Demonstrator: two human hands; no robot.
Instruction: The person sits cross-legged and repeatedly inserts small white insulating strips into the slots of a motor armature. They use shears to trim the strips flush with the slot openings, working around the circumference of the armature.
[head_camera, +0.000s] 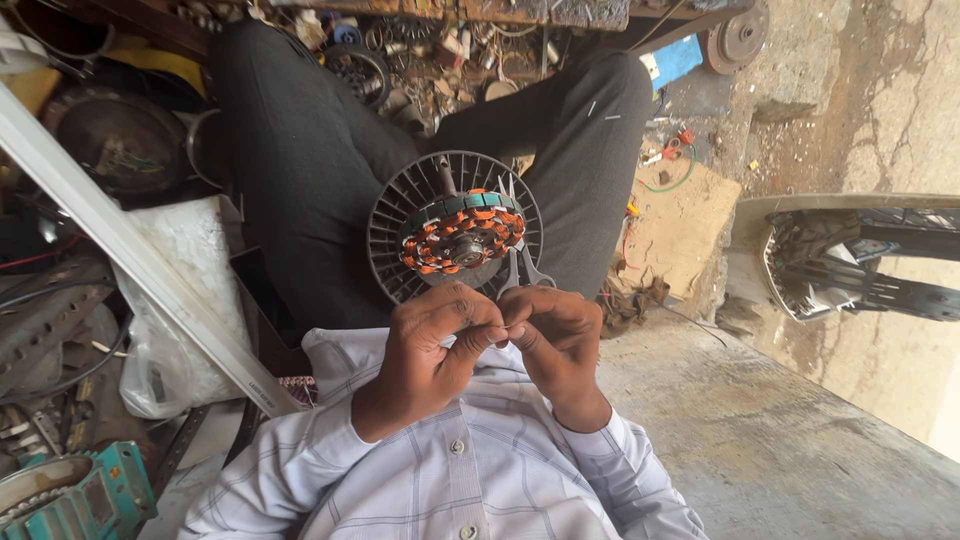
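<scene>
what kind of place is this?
Likely a small motor or fan repair shop, worked on the floor. A stator with copper windings rests on the person's lap, both hands pinch a thin wire, and scrap parts and an old motor housing lie around.

A dull grey metal fan motor with ribbed fins carries glossy copper wire coils bound in orange tape. Small scissors of shiny bare metal rest against it. The trousers are dark matt cloth; the shirt is pale checked cotton. The concrete ledge looks rough and dusty, the cardboard sheet matt brown.
</scene>
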